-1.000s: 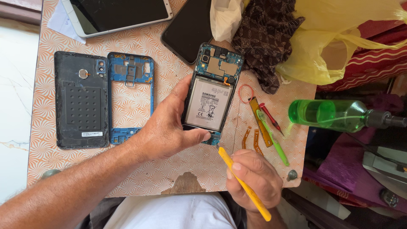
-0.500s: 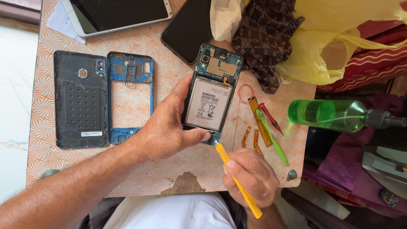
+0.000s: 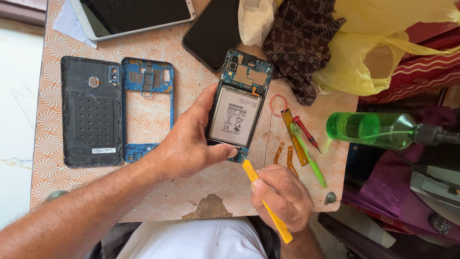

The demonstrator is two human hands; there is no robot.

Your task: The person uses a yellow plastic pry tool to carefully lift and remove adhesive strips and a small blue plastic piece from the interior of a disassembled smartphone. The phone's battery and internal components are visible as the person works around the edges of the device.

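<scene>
An opened phone [image 3: 238, 106], its back removed so that the white battery and the circuit board are exposed, is held on the patterned desk [image 3: 158, 201] near the middle, somewhat toward the far edge. It is gripped by the left hand [image 3: 189, 144], whose thumb is pressed on the phone's near end and whose fingers are curled along its left side. A yellow pry tool [image 3: 265, 201] is pinched between the thumb and fingers of the right hand [image 3: 282, 199], close to the near edge of the desk; the tool's tip is set at the phone's near end, just beside the left thumb. Toward the left edge of the desk a black back cover [image 3: 91, 111] is laid flat, with a blue middle frame [image 3: 147, 115] just beside it. At the far edge a white-framed tablet [image 3: 132, 17] and a dark phone [image 3: 213, 31] are seen lying face up. To the right of the opened phone a red rubber ring [image 3: 278, 104], a red screwdriver [image 3: 305, 131], a green tool [image 3: 311, 160] and two orange flex strips [image 3: 283, 154] are gathered. A green plastic bottle [image 3: 371, 129] is laid on its side past the right edge, and a yellow bag [image 3: 378, 43] and a dark patterned cloth [image 3: 302, 45] are heaped at the far right corner.
</scene>
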